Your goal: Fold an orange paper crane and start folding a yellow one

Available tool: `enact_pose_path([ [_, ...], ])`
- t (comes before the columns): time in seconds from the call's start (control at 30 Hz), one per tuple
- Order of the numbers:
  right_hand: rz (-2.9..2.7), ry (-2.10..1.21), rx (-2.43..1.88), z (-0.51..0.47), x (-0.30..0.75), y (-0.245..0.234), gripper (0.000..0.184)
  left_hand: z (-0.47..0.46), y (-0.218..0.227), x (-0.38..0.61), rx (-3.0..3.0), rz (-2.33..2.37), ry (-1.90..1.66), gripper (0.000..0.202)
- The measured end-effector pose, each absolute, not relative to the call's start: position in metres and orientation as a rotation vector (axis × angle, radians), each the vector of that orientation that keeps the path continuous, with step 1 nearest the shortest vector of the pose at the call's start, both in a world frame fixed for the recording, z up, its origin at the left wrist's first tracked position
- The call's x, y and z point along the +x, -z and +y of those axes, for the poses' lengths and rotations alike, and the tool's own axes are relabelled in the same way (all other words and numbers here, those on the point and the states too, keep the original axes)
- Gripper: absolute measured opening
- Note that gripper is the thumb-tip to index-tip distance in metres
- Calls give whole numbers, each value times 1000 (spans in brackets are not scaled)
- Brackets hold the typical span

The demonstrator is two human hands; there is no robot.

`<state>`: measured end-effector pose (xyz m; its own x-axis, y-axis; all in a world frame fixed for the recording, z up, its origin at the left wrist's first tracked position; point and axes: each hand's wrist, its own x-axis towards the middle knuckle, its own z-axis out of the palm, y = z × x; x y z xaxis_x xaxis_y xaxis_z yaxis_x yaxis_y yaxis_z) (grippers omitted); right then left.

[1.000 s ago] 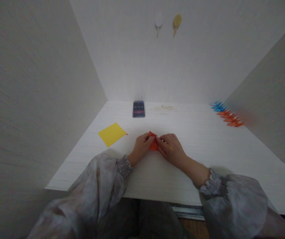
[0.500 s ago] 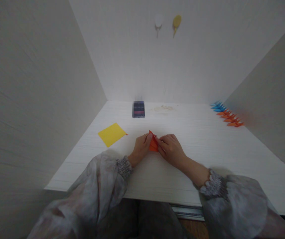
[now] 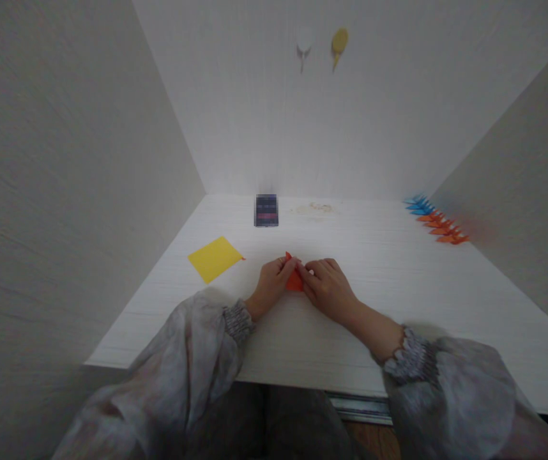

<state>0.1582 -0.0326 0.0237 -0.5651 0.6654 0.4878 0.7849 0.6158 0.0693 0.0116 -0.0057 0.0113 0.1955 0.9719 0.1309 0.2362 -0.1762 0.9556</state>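
Observation:
A small piece of folded orange origami paper (image 3: 294,282) is held between my two hands, just above or on the white table. My left hand (image 3: 273,280) pinches its left and upper edge, with the thumb lying over it. From the other side, my right hand (image 3: 329,287) grips the paper's right edge between thumb and curled fingers. The thumbs nearly meet over the top part, so some of the folds are hidden. To the left, a yellow sheet of paper (image 3: 215,259) lies flat, with a tiny orange tip showing at its right corner.
A dark blurred rectangular object (image 3: 267,211) lies by the back wall. Several blue paper shapes (image 3: 419,206) and orange folded paper shapes (image 3: 446,231) line the right side of the white table (image 3: 350,364). A yellow hook (image 3: 340,42) and a white hook (image 3: 303,43) are on the wall.
My left thumb has slid right across the orange paper toward my right fingertips, covering more of its upper part. Everything else looks the same.

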Motion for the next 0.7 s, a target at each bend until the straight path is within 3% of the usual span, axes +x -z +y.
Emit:
enact_pose_path([
  [0.23, -2299, 158, -1169, -33, 159, -21, 26, -3, -9, 10, 1539, 1131, -1092, 35],
  [0.53, -1656, -763, -1222, -28, 157, -19, 12, -9, -12, 6, 1571, 1024, -1045, 36],
  [0.7, -1453, -1162, -1129, -27, 153, -14, 13, -13, -13, 7, 1592, 873, -1049, 29],
])
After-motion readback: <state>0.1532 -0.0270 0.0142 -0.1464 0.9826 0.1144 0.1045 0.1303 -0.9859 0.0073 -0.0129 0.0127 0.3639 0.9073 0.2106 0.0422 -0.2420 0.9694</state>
